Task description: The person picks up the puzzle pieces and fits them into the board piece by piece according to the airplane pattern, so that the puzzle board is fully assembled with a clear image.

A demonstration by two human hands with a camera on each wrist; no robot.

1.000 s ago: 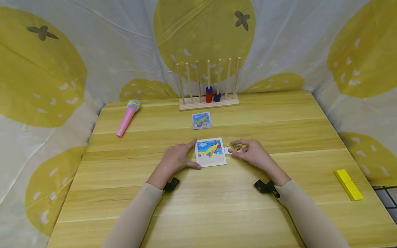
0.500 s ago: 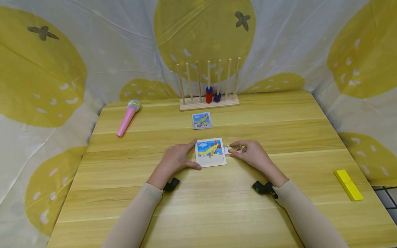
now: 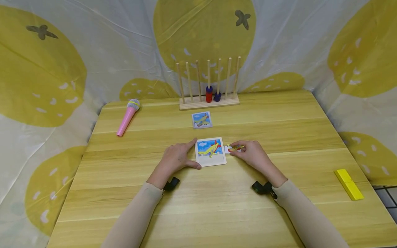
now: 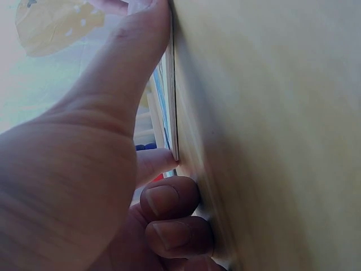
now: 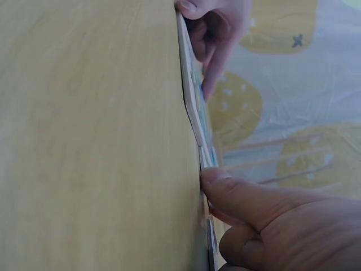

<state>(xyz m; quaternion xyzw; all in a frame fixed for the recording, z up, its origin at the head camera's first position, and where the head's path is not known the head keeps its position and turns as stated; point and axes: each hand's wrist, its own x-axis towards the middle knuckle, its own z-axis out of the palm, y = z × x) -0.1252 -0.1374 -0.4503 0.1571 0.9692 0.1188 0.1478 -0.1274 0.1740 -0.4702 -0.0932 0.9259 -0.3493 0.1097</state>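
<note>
A small square jigsaw board (image 3: 214,162) with a pale rim lies near the middle of the table, showing a yellow plane on blue sky above a bare strip. My left hand (image 3: 175,157) holds its left side, thumb at the near corner and forefinger at the far one; the other fingers are curled beneath the palm in the left wrist view. Beside the board's right edge, a jigsaw piece (image 3: 235,148) printed in yellow, red and white is pinched between thumb and fingers of my right hand (image 3: 253,152). The fingertips partly cover that piece.
Behind the board lies a picture card (image 3: 202,120) of the same plane. Farther back stands a wooden peg rack (image 3: 190,105) with red and blue beads. A pink toy microphone (image 3: 126,120) lies at the left, a yellow block (image 3: 348,185) at the right edge.
My right hand and wrist have shifted very slightly left, still pinching the jigsaw piece by the board's right edge. My left hand and the board have stayed put.
</note>
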